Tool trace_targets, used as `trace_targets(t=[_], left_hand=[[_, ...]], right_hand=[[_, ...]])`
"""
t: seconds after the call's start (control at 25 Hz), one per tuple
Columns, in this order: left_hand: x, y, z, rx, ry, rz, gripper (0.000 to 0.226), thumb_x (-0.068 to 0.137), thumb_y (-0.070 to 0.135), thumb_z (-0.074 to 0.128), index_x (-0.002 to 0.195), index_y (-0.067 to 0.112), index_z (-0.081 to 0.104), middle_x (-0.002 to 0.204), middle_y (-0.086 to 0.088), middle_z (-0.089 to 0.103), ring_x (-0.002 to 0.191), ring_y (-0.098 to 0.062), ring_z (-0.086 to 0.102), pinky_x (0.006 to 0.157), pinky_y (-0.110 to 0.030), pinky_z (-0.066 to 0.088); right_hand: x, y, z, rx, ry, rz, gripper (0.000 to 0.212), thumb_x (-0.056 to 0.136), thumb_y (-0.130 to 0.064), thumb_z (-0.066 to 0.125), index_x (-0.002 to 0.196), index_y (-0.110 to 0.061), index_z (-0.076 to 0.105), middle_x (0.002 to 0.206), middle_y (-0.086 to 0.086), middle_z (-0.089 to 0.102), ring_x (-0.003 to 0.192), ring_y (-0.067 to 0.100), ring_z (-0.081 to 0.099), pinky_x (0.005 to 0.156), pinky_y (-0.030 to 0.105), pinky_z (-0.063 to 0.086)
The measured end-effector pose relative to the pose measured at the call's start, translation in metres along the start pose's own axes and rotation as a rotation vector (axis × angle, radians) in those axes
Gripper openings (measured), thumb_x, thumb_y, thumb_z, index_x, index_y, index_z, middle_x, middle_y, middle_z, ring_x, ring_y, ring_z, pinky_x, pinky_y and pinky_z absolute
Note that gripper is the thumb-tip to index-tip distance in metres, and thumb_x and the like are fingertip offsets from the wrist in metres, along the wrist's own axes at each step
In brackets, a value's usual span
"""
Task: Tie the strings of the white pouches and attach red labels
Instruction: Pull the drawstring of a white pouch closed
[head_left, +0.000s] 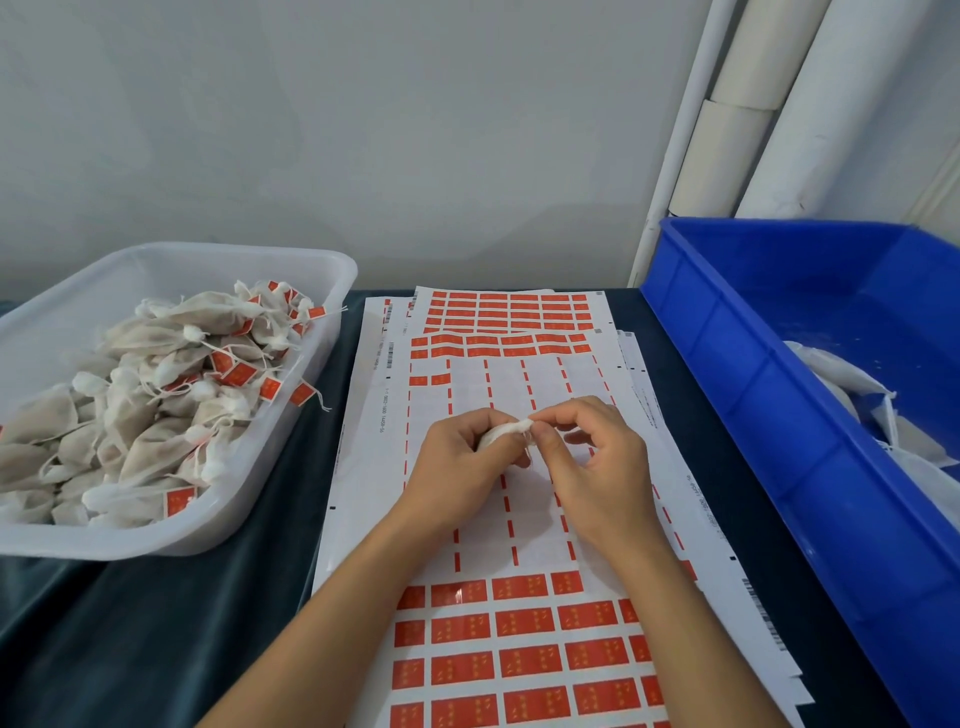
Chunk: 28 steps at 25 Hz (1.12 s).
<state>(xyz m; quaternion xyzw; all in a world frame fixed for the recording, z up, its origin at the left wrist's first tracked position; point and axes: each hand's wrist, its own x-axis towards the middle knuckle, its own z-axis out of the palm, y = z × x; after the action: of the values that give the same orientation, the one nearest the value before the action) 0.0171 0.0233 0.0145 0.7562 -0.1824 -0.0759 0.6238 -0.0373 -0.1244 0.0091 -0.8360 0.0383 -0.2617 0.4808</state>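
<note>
In the middle of the frame, the left hand is curled around a small white pouch, gripping its body so that only the gathered top shows. The right hand pinches that gathered top between thumb and forefinger, just beside the left thumb; the strings themselves are too small to make out. Both hands hover over a sheet of red labels that lies on the dark desk. The middle part of this sheet is peeled bare, leaving only thin red strips, while full rows of labels fill the lower centre of the frame. More label sheets overlap it toward the upper centre.

At the left of the frame stands a clear plastic tub heaped with tied pouches, many carrying red tags on their strings. At the right edge sits a blue bin holding a few loose white pouches in its far corner. Behind the bin, white rolls lean against the pale wall.
</note>
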Motion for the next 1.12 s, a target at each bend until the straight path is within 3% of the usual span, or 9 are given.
trace_targets(t=[0.12,0.24,0.44,0.64,0.88,1.12], left_hand=[[-0.002,0.003,-0.002,-0.062,-0.029,-0.035,0.023,0.101,0.036,0.064,0.087,0.025,0.078,0.083,0.005,0.076,0.079,-0.012,0.07,0.07,-0.016,0.056],[-0.004,0.003,-0.004,-0.077,-0.028,-0.067,0.026,0.1,0.045,0.062,0.086,0.03,0.078,0.085,0.006,0.076,0.08,-0.011,0.071,0.067,-0.013,0.056],[-0.001,0.002,-0.003,-0.125,0.013,-0.101,0.022,0.101,0.04,0.062,0.09,0.032,0.08,0.088,0.001,0.078,0.088,-0.018,0.074,0.074,-0.025,0.063],[-0.001,0.001,-0.002,-0.081,0.027,-0.093,0.023,0.102,0.037,0.062,0.089,0.034,0.08,0.087,0.003,0.077,0.088,-0.021,0.073,0.075,-0.029,0.061],[-0.001,-0.001,0.004,-0.038,0.061,-0.045,0.021,0.099,0.036,0.066,0.087,0.028,0.081,0.081,0.008,0.076,0.08,-0.013,0.07,0.069,-0.014,0.055],[-0.002,-0.002,0.006,-0.027,0.047,-0.03,0.021,0.098,0.034,0.067,0.083,0.029,0.08,0.078,0.009,0.076,0.075,-0.008,0.07,0.066,-0.01,0.052]], right_hand=[[-0.001,-0.004,0.0,0.034,0.009,-0.014,0.009,0.096,-0.034,0.069,0.099,-0.041,0.065,0.104,-0.024,0.066,0.103,0.003,0.062,0.084,0.009,0.049],[-0.004,-0.005,0.0,0.034,0.042,-0.043,0.01,0.094,-0.035,0.07,0.103,-0.036,0.066,0.102,-0.022,0.068,0.103,0.002,0.064,0.084,0.006,0.048],[-0.005,0.0,0.002,-0.092,0.015,-0.196,0.015,0.095,-0.026,0.071,0.11,-0.028,0.069,0.11,-0.016,0.069,0.107,0.003,0.064,0.092,0.01,0.05],[-0.006,0.004,0.003,-0.175,0.044,-0.235,0.021,0.094,-0.037,0.067,0.111,-0.026,0.071,0.111,-0.012,0.07,0.105,0.0,0.062,0.093,0.004,0.044],[-0.006,0.01,0.005,-0.338,0.125,-0.323,0.018,0.089,-0.026,0.079,0.105,-0.017,0.076,0.105,-0.001,0.075,0.099,0.011,0.068,0.088,0.025,0.057],[-0.007,0.008,0.007,-0.408,0.084,-0.275,0.015,0.09,-0.026,0.077,0.1,-0.02,0.068,0.1,-0.003,0.069,0.09,0.009,0.06,0.081,0.01,0.043]])
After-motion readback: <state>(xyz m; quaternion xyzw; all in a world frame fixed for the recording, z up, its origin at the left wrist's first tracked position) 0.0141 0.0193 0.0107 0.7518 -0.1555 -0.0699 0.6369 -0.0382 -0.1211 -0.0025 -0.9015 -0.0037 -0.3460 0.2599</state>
